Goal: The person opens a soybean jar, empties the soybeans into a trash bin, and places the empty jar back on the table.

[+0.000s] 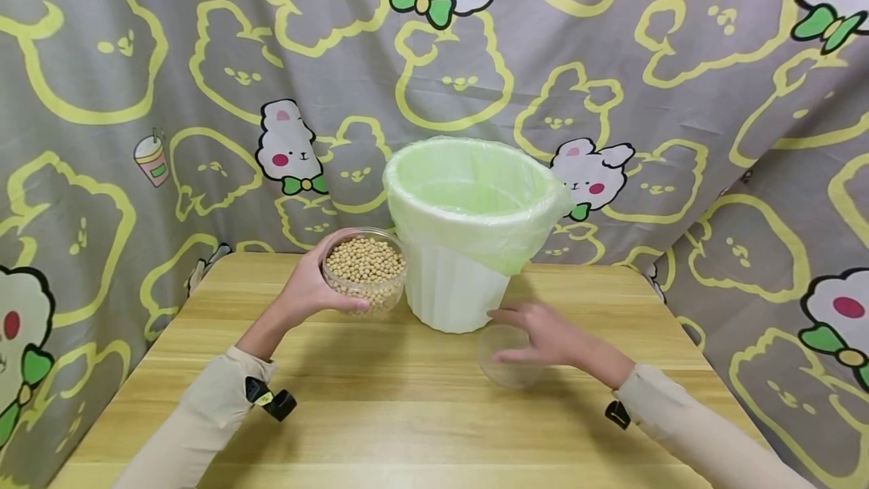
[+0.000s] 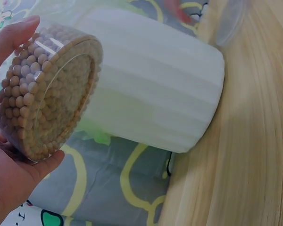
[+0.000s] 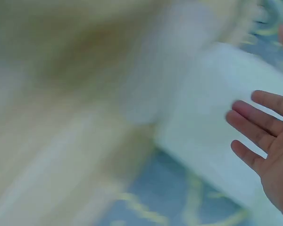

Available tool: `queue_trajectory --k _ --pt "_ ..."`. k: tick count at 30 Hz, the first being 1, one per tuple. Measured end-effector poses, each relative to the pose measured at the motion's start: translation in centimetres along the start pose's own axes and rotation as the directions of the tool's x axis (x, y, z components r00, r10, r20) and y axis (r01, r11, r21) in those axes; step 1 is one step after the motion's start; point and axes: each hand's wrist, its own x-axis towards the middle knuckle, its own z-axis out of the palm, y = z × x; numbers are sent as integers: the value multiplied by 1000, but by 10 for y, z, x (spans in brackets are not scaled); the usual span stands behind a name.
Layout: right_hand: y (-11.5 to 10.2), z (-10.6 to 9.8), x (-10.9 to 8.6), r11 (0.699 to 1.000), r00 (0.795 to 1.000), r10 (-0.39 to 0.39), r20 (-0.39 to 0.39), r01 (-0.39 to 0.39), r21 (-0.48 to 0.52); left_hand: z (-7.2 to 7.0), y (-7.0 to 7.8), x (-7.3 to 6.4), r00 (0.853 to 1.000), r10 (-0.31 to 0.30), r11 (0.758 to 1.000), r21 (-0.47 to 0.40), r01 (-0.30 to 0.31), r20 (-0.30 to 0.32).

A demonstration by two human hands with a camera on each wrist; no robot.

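Observation:
My left hand [image 1: 307, 287] grips a clear round plastic jar [image 1: 388, 297] by its side, thumb and fingers around it. Pale yellow soybeans [image 1: 364, 259] fill the uncovered jar, which tilts slightly beside the bin, above the table. In the left wrist view, the soybeans show through the jar's clear base [image 2: 66, 94]. My right hand [image 1: 546, 334] is over a clear round lid [image 1: 511, 377] in front of the bin. The right wrist view shows the fingers [image 3: 257, 125] spread, gripping nothing, with the blurred lid apart from them.
A white ribbed bin [image 1: 451, 289] stands upright toward the back of the wooden table [image 1: 407, 429], lined with a thin green bag [image 1: 489, 236] folded over its rim. A grey patterned curtain [image 1: 353, 81] hangs behind and along both sides.

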Motion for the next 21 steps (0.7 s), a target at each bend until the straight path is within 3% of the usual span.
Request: queue_trajectory --k 2,4,6,8,10,11,13,18,21 --pt "-9 -19 15 998 989 -68 -134 66 -15 0 -1 0 1000 -1 1000 0 1 -6" --pt "-20 -40 31 993 953 -115 -282 113 -25 -1 -2 1 1000 1 1000 -2 -1 -11" --pt "-30 -63 45 987 892 -159 -423 155 -43 -1 -3 1 1000 5 1000 -5 -5 -15" --pt "-38 -82 58 982 818 -189 -544 166 -91 -2 -3 0 1000 9 1000 -7 -10 -22" --pt "-43 -97 69 978 749 -209 -629 152 -144 -3 -4 0 1000 11 1000 -8 -12 -29" --pt "-43 -102 73 976 729 -216 -649 137 -171 -4 -5 0 999 11 1000 -11 -11 -34" --pt "-40 -108 79 973 728 -212 -652 98 -207 -5 -5 0 999 12 1000 -15 -13 -44" --pt "-26 -107 84 977 817 -163 -553 55 -207 -13 0 1 998 3 1000 -14 -4 -62" --pt "-20 -102 85 980 843 -135 -520 35 -198 -22 8 4 996 -4 1000 -1 4 -86"
